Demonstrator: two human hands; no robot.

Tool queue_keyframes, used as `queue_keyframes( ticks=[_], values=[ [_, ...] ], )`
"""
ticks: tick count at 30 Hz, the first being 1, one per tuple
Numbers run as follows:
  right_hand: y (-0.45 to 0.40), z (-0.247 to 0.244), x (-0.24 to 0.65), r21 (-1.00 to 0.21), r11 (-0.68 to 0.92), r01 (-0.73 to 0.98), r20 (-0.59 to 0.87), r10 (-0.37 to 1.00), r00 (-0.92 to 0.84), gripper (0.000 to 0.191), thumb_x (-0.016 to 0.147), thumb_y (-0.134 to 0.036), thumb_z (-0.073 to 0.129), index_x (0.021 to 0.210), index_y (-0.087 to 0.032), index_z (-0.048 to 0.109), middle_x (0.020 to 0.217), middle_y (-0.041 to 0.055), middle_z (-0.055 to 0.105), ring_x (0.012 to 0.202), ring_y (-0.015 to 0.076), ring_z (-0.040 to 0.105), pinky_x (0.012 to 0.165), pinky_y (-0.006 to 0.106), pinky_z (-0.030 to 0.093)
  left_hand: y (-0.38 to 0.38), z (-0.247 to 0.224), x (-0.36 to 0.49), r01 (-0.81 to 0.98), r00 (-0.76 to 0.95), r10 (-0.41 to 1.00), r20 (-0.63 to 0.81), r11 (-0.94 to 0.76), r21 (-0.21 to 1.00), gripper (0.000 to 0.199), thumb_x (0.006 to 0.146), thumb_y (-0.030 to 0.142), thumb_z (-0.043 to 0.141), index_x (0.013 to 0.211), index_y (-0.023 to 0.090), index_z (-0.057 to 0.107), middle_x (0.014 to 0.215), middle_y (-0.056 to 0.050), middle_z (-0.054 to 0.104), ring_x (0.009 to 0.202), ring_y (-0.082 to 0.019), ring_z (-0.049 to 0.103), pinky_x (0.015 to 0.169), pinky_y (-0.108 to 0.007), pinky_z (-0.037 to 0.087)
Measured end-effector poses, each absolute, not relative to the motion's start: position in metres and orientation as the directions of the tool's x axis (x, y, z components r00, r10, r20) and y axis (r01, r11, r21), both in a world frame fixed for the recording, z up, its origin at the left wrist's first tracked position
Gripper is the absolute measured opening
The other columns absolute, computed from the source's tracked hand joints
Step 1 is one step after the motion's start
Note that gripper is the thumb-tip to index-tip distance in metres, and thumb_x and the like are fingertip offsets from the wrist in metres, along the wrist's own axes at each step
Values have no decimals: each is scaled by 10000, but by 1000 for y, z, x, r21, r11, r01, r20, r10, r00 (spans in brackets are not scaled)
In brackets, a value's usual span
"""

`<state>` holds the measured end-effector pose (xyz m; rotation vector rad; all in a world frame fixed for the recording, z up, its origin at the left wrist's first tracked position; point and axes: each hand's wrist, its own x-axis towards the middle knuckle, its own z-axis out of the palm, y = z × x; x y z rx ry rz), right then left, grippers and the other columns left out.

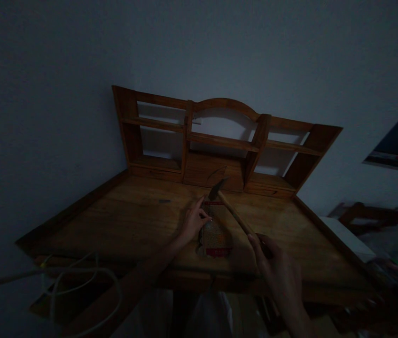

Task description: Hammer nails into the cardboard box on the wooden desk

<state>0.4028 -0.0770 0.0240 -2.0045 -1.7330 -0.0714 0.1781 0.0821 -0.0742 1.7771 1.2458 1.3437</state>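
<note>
My right hand (276, 267) is wrapped round the wooden handle of a hammer (236, 216). The dark metal head of the hammer is raised above the far end of a flat block (218, 237) with a yellowish top and red bands at its ends. Over the left side of this block is my left hand (195, 219), thumb and forefinger pinched together. A tiny bright spot shows at those fingertips, too small to name in this dim light. The block lies on the wooden desk (142, 220), its left edge looking ragged.
A small flat dark piece (164, 201) lies left of the block. At the back of the desk stands a wooden shelf unit (220, 141) against the wall. A loose pale cable (114, 281) loops at the lower left, and a wooden chair (371, 213) is at the right.
</note>
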Motion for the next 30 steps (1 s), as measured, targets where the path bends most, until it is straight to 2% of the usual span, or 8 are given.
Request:
queue_keyframes(
  ticks=[3,5,9,15,22,27,30],
  values=[
    [-76,24,401,-211,-85,974,296,944,147,494,933,-584,326,1058,-271,686,741,70,733,681,262,697,548,289,402,82,-74,178,345,61,914,402,-397,850,888,719,220,736,1471,202,264,748,20,707,681,-155,649,660,-259,472],
    [-76,26,402,-190,-86,978,270,953,136,481,934,-587,320,1046,-287,679,737,59,731,680,265,697,544,290,389,81,-73,178,353,57,917,394,-387,852,881,721,220,735,1468,192,269,746,16,708,689,-159,650,659,-259,471],
    [-75,38,403,-236,-93,967,295,942,162,487,935,-608,291,1042,-318,667,771,39,733,723,262,698,558,287,385,77,-67,178,338,60,919,390,-387,858,861,735,216,720,1468,195,270,761,10,711,686,-156,648,651,-255,466],
    [-65,50,400,-286,-105,952,319,927,198,535,926,-621,293,1025,-274,687,752,71,723,726,257,694,557,280,382,75,-65,178,332,67,922,381,-381,863,861,731,220,721,1466,231,272,768,23,720,687,-153,654,669,-260,473],
    [-57,34,399,-238,-62,969,269,955,128,541,930,-606,281,926,-257,695,736,73,719,687,266,682,544,283,374,75,-64,178,336,64,921,384,-382,861,888,721,192,726,1474,219,256,767,14,721,722,-165,671,722,-279,484],
    [-53,44,402,-348,-66,935,313,932,182,575,918,-625,281,973,-235,701,771,82,722,714,253,678,552,279,381,73,-63,177,347,76,914,398,-399,849,864,733,192,709,1472,243,264,778,18,714,729,-159,676,718,-268,481],
    [-49,49,400,-370,-40,928,333,927,173,550,925,-601,295,953,-229,699,773,73,719,717,250,676,540,274,368,73,-64,177,339,84,917,391,-395,854,889,728,200,714,1481,243,244,773,20,710,714,-154,670,699,-260,480]
  ],
)
